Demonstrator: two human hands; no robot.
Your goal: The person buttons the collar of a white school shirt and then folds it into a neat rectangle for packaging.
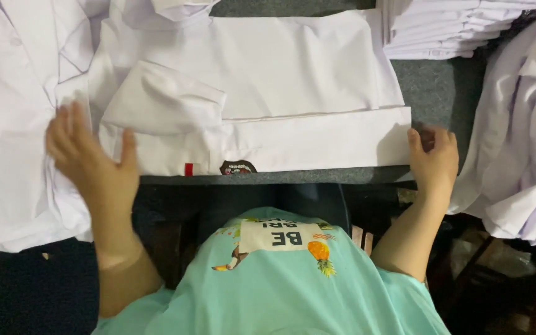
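A white shirt [280,80] lies partly folded on the grey table top [435,87], a sleeve [162,99] laid over its left side and a small dark badge [238,167] at its near edge. My left hand [88,155] lies flat with fingers spread against the shirt's left end, touching the cloth. My right hand [432,158] is at the shirt's right end, fingers curled at the edge of the folded strip; I cannot tell whether it pinches the cloth.
A stack of folded white shirts [448,28] stands at the back right. Loose white garments hang at the right [522,136] and are heaped at the left [7,124]. The table's near edge runs just in front of my body.
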